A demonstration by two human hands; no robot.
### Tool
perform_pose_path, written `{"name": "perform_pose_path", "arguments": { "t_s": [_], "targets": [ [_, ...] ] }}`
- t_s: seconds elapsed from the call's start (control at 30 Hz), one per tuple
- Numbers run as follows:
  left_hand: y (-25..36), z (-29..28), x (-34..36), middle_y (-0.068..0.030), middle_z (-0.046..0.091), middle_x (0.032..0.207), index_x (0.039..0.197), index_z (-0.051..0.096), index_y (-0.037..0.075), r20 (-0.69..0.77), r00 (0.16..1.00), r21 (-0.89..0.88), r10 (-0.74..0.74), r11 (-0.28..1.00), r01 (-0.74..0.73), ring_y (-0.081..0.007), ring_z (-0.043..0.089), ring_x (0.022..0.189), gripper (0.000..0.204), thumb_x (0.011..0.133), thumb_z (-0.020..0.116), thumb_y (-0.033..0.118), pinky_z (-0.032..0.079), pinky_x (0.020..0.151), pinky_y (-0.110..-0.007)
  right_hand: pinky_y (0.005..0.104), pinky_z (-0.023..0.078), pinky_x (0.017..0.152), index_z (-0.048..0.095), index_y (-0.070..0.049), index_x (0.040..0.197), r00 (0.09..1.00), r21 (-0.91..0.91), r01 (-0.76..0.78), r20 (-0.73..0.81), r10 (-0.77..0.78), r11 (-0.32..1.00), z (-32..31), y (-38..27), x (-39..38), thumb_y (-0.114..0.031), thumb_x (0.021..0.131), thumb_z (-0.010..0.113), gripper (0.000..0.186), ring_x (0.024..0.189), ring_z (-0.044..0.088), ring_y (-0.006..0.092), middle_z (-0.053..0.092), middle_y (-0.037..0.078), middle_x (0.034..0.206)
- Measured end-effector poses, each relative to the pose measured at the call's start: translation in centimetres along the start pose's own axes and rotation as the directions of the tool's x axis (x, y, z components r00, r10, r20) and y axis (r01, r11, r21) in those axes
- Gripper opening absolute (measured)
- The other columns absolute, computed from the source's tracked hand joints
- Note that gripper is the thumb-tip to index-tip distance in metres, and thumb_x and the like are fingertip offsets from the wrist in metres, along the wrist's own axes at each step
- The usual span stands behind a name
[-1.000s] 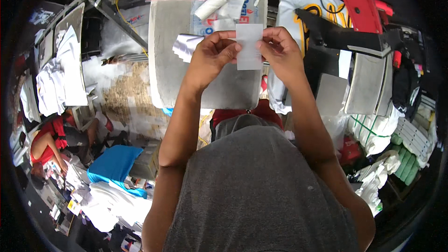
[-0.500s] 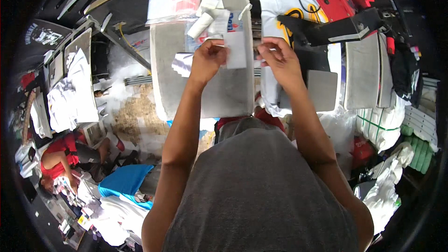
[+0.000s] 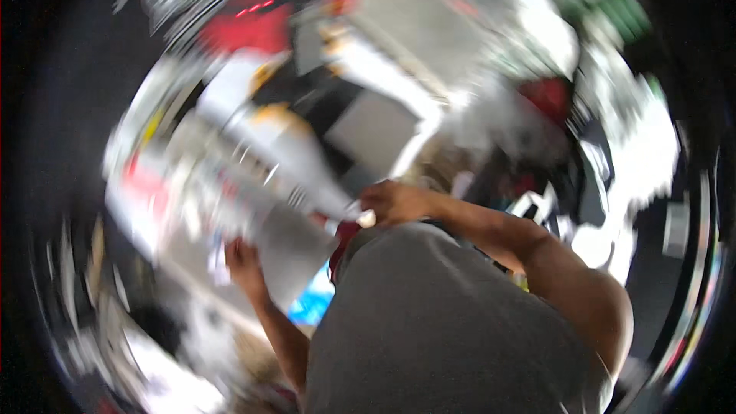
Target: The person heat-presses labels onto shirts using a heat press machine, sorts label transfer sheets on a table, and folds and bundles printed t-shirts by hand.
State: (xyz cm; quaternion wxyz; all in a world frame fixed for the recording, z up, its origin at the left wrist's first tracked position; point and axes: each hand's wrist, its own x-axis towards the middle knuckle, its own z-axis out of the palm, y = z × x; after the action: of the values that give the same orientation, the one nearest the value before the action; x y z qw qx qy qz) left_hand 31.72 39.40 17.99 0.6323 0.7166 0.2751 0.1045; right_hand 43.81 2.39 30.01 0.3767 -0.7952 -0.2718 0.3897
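Note:
Motion smears most of the view. My left hand (image 3: 243, 261) is over the left part of a grey padded board (image 3: 287, 249), beside a small whitish piece (image 3: 218, 261); its fingers are too blurred to read. Close to my waist, by the near end of that board, my right hand (image 3: 391, 203) has its fingers curled. A small pale thing (image 3: 367, 218) shows at its fingertips, its kind unclear. Beyond lies a white garment (image 3: 276, 142) with yellow and black marks, and a grey flat plate (image 3: 376, 130) rests on it.
A red box-like thing (image 3: 249, 23) stands at the far side. Another grey padded board (image 3: 418, 11) is at the upper middle. White bundles (image 3: 636, 153) are piled at the right. A bright blue thing (image 3: 312, 299) shows below the near board.
The view has swung to the right and blurred. My hands have moved apart: the right is now near my waist, the left stays over the board. The white sheet between them is no longer discernible.

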Motion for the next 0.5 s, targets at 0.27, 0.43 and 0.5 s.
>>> {"name": "perform_pose_path", "arguments": {
  "t_s": [0.27,0.43,0.5],
  "targets": [
    [7.7,10.7,3.6,-0.0025,0.052,0.08,0.12,0.059,0.001,0.27,0.953,-0.02,0.137,0.99,-0.137,-0.0125,0.047,0.071,0.032,0.095,0.039,0.003,0.041,0.065,-0.025,0.0373,0.058,0.067,0.058,0.0,0.118,0.554,0.459,-0.324,-0.617,0.559,0.827,-3.1,15.5,-17.0,-0.008,0.086,0.06,0.034,0.07,0.071,0.0238,0.072,0.016,0.09],
    [17.1,20.4,3.8,-0.0005,0.05,0.074,0.121,0.059,0.002,0.354,0.861,0.108,0.366,0.898,-0.426,-0.0104,0.046,0.067,0.029,0.1,0.042,0.011,0.04,0.062,-0.025,0.0455,0.051,0.095,0.062,-0.001,0.111,-0.084,0.455,-0.615,-0.85,0.52,0.644,-8.1,27.5,-37.0,-0.009,0.074,0.069,0.038,0.108,0.062,0.0405,0.063,0.024,0.115],
    [19.2,25.9,2.6,-0.0005,0.051,0.07,0.122,0.059,0.002,0.401,0.828,0.104,0.391,0.879,-0.465,-0.0099,0.046,0.064,0.03,0.103,0.045,0.021,0.041,0.06,-0.024,0.0495,0.053,0.088,0.057,-0.004,0.111,-0.328,0.454,-0.784,-0.882,0.339,0.423,-9.9,31.7,-47.3,-0.01,0.073,0.072,0.04,0.108,0.058,0.0429,0.058,0.023,0.115]
  ]
}}
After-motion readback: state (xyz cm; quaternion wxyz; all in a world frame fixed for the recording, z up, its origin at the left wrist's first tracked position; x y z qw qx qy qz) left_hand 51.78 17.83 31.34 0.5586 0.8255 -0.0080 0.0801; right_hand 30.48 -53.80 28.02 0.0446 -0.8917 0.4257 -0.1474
